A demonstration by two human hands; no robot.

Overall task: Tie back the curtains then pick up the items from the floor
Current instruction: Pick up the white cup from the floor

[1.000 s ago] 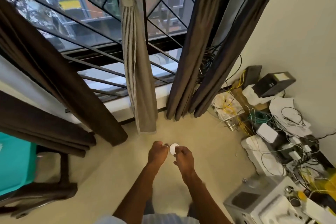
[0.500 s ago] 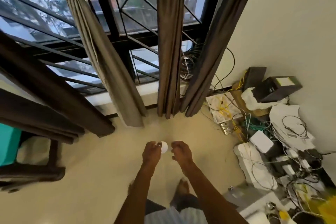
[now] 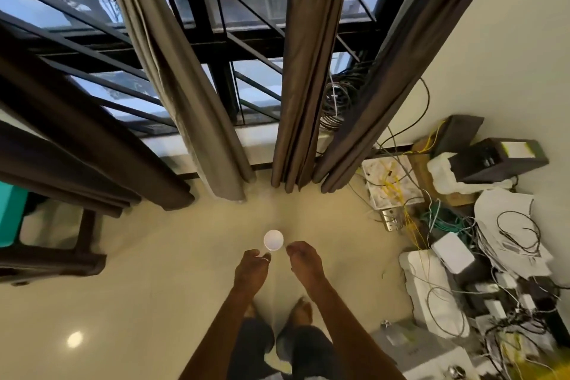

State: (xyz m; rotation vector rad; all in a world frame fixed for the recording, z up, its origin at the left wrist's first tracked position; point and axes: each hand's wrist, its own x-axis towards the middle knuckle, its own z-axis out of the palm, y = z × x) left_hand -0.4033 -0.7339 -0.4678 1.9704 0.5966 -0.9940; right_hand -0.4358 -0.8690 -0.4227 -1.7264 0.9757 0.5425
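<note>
Left hand and right hand both loosely curled, fingertips right beside a small white cup held out over the floor; actual grip unclear. Curtains hang gathered. Likely the pick-up step; next, secure the cup and carry it off.

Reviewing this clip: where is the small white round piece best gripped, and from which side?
Probably pinch the white round piece by opposite edges of its rim, coming from the person's side: it shows as a small plain circle with no handle.
</note>
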